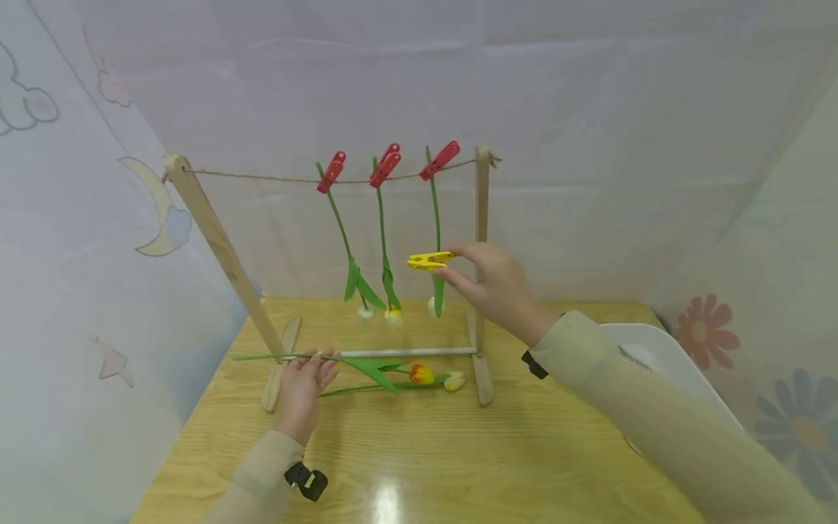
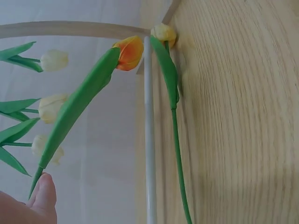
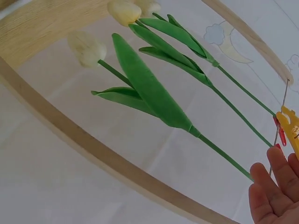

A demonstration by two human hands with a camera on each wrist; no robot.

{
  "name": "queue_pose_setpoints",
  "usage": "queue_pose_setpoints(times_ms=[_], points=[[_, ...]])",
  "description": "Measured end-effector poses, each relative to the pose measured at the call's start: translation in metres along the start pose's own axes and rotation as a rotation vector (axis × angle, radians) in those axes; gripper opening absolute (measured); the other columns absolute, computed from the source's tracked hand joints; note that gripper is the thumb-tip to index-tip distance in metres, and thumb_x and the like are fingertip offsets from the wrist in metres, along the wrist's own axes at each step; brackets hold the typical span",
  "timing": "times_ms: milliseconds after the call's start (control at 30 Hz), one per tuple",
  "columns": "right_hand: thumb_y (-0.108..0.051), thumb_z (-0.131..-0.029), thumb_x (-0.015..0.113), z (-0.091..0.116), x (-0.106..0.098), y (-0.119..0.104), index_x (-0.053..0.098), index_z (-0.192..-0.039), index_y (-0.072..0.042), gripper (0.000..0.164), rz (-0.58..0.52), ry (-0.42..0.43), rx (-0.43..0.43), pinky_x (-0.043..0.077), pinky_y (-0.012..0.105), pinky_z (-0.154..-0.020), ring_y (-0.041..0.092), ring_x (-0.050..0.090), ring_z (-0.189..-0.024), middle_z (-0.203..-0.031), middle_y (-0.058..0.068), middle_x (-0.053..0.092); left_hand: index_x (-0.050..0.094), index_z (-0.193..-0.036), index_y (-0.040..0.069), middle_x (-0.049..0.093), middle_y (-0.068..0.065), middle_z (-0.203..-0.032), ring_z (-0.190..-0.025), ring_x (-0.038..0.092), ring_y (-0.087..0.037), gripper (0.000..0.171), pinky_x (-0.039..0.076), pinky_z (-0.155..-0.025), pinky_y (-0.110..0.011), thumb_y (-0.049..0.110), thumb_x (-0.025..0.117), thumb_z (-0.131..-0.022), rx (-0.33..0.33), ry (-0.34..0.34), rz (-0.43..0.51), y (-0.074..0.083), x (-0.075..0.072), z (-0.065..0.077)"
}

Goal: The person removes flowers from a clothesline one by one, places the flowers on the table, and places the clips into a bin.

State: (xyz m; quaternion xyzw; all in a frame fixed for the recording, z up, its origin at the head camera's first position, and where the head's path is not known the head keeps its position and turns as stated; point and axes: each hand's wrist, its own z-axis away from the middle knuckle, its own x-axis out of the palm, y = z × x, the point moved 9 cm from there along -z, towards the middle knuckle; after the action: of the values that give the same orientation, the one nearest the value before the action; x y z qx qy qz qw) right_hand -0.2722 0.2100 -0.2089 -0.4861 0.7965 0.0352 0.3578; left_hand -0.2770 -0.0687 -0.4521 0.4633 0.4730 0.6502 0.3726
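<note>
My left hand (image 1: 302, 389) pinches the stem of an orange-yellow tulip (image 1: 422, 374), with its flower pointing right. In the left wrist view its long green leaf (image 2: 81, 105) slants up from the thumb. My right hand (image 1: 494, 284) pinches a yellow clothespin (image 1: 428, 260) between thumb and fingertips, in front of the hanging flowers and below the twine (image 1: 262, 177). Three pale tulips hang head down from that twine, with red clothespins (image 1: 440, 161) at their stems. A pale yellow tulip (image 2: 180, 163) lies on the table beneath the held one.
The twine runs between two wooden posts (image 1: 222, 247) on flat feet. A white rod (image 1: 412, 353) joins the posts low down. At the right, a white tray (image 1: 644, 338) is partly hidden behind my right sleeve. Patterned sheets surround the wooden table (image 1: 419, 451).
</note>
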Motion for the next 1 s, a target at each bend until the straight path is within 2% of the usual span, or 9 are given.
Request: queue_pose_setpoints(times_ms=[100, 200, 400, 533, 633, 867, 1000], points=[[-0.007, -0.080, 0.080, 0.008, -0.003, 0.005, 0.067, -0.104, 0.008, 0.030, 0.021, 0.005, 0.006, 0.055, 0.046, -0.083, 0.033, 0.066, -0.094, -0.101, 0.020, 0.070, 0.031, -0.129, -0.011, 0.062, -0.016, -0.116, -0.095, 0.068, -0.008, 0.029, 0.051, -0.093, -0.031, 0.005, 0.036, -0.105, 0.000, 0.007, 0.022, -0.005, 0.001, 0.001], [-0.008, -0.079, 0.081, 0.017, -0.008, 0.010, 0.068, -0.103, 0.009, 0.032, 0.045, 0.015, 0.014, 0.055, 0.048, -0.081, 0.035, 0.066, -0.092, -0.100, 0.021, 0.070, 0.034, -0.124, -0.013, 0.063, -0.011, -0.109, -0.092, 0.068, -0.007, 0.025, 0.052, -0.091, -0.028, 0.004, 0.036, -0.105, -0.009, 0.005, 0.040, -0.009, 0.003, 0.002], [-0.006, -0.079, 0.080, 0.032, -0.016, 0.021, 0.068, -0.102, 0.009, 0.030, 0.066, 0.035, 0.048, 0.054, 0.051, -0.081, 0.037, 0.066, -0.092, -0.099, 0.021, 0.070, 0.038, -0.112, -0.011, 0.061, -0.010, -0.107, -0.085, 0.067, -0.005, 0.017, 0.053, -0.086, -0.022, 0.004, 0.034, -0.105, -0.069, -0.001, 0.115, -0.022, 0.006, 0.004], [-0.003, -0.079, 0.079, 0.040, -0.021, 0.024, 0.068, -0.103, 0.008, 0.028, 0.057, 0.036, 0.065, 0.054, 0.051, -0.081, 0.036, 0.066, -0.093, -0.100, 0.020, 0.070, 0.038, -0.110, -0.007, 0.063, -0.010, -0.107, -0.086, 0.068, -0.006, 0.012, 0.053, -0.088, -0.024, 0.003, 0.033, -0.105, -0.087, -0.001, 0.142, -0.029, 0.006, 0.006], [0.000, -0.080, 0.078, 0.046, -0.024, 0.026, 0.068, -0.104, 0.008, 0.027, 0.044, 0.038, 0.082, 0.054, 0.051, -0.082, 0.036, 0.066, -0.094, -0.101, 0.020, 0.070, 0.037, -0.111, -0.006, 0.064, -0.005, -0.100, -0.088, 0.068, -0.006, 0.011, 0.052, -0.090, -0.025, 0.003, 0.032, -0.105, -0.100, -0.007, 0.151, -0.034, 0.007, 0.007], [0.002, -0.078, 0.078, 0.056, -0.030, 0.031, 0.068, -0.102, 0.008, 0.026, 0.022, 0.060, 0.088, 0.055, 0.050, -0.080, 0.036, 0.066, -0.092, -0.100, 0.021, 0.070, 0.035, -0.112, -0.003, 0.064, 0.001, -0.095, -0.102, 0.066, -0.012, 0.011, 0.050, -0.094, -0.026, 0.004, 0.030, -0.106, -0.121, -0.034, 0.157, -0.039, 0.009, 0.009], [0.002, -0.077, 0.078, 0.064, -0.033, 0.034, 0.068, -0.102, 0.008, 0.028, 0.023, 0.065, 0.103, 0.054, 0.051, -0.081, 0.037, 0.066, -0.093, -0.100, 0.021, 0.070, 0.035, -0.112, -0.002, 0.064, 0.001, -0.095, -0.099, 0.067, -0.011, 0.010, 0.051, -0.093, -0.026, 0.004, 0.030, -0.106, -0.130, -0.032, 0.165, -0.042, 0.010, 0.008]])
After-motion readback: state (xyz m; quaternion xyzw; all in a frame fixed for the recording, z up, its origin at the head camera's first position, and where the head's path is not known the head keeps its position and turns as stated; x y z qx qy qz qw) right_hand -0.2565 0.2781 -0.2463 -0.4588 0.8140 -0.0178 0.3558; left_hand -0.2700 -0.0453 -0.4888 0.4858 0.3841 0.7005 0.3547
